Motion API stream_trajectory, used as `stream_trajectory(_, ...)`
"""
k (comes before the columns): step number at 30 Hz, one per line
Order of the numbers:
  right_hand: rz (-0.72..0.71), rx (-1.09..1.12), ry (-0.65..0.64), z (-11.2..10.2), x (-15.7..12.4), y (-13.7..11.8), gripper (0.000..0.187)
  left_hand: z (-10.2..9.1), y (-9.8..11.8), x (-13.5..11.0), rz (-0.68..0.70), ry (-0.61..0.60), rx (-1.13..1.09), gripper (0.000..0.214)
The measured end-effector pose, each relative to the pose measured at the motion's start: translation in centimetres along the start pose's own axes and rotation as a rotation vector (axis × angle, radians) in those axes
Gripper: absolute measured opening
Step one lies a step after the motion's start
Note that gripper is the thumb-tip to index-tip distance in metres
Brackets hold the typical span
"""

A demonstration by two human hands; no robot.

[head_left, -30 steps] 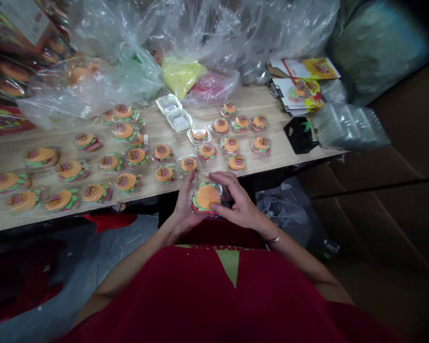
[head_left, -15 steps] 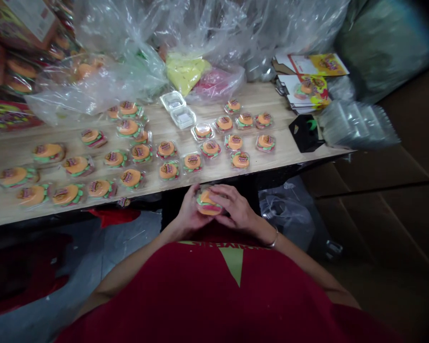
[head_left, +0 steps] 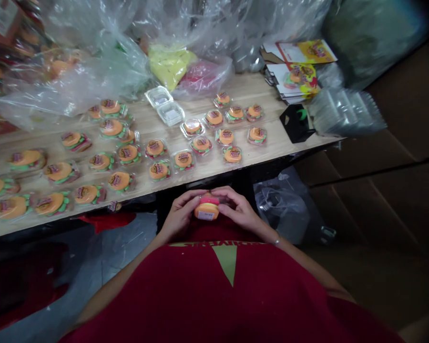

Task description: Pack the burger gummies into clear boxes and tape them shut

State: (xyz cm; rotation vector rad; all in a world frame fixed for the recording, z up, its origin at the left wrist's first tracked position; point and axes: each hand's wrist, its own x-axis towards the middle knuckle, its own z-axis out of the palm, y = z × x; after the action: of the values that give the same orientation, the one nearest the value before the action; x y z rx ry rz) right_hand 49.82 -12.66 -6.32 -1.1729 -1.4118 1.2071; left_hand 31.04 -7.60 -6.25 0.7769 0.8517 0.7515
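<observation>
A packed toy burger [head_left: 206, 209] is held in front of my body, just off the table's near edge. Its orange underside faces me and carries a white label. My left hand [head_left: 180, 212] grips it from the left, thumb along its side. From the right, my right hand [head_left: 238, 208] closes on the same burger with fingers over its far side. Several like burgers in clear boxes, such as one boxed burger [head_left: 159, 169], stand in loose rows on the wooden table [head_left: 257, 159]. An open clear clamshell box [head_left: 169, 112] lies behind them.
Clear bags holding yellow pieces [head_left: 171, 64] and pink pieces [head_left: 203, 76] line the back. At right are printed cartons [head_left: 295, 78], a black tape dispenser or similar holder [head_left: 296, 125] and stacked clear boxes [head_left: 346, 112]. A plastic bag [head_left: 284, 205] hangs below the table.
Between my hands the burger has been turned over, so its labelled orange underside now faces me. My view has shifted, moving the table things leftward in the picture.
</observation>
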Motion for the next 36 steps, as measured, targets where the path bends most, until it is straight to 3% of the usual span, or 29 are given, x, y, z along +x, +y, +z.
stream_trajectory(5,0.018,-0.061,0.165,0.0,0.3,0.5,0.022,-0.3,-0.8,0.5,-0.053,0.033,-0.036,0.028)
stream_trajectory(12,0.015,-0.116,0.162,-0.2,0.7,0.7,0.019,-0.1,-1.0,0.2,-0.091,0.089,-0.055,0.025)
stream_trajectory(18,0.031,-0.138,0.170,-0.2,0.5,1.2,0.019,-0.3,-0.8,0.1,-0.104,0.061,-0.006,0.025)
stream_trajectory(23,0.096,-0.126,-0.008,-0.9,1.6,0.4,0.018,-0.2,-0.5,0.5,-0.080,0.054,0.131,0.025)
stream_trajectory(26,0.049,-0.215,-0.089,-0.9,2.7,-0.6,0.018,0.3,-0.8,0.3,-0.063,0.067,0.141,0.027)
stream_trajectory(29,-0.017,-0.281,0.016,-0.3,3.1,-0.7,0.022,0.3,-1.3,0.1,-0.026,0.173,-0.034,0.031)
stream_trajectory(31,0.029,-0.214,0.096,0.2,3.1,-0.1,0.023,0.0,-1.3,0.4,-0.007,0.213,-0.104,0.029)
stream_trajectory(33,0.090,-0.098,0.084,0.5,3.1,0.4,0.021,-0.4,-0.7,1.1,0.004,0.185,-0.024,0.025)
stream_trajectory(36,0.086,-0.003,0.023,0.9,3.4,0.5,0.019,-0.7,1.0,2.3,-0.016,0.009,0.210,0.023)
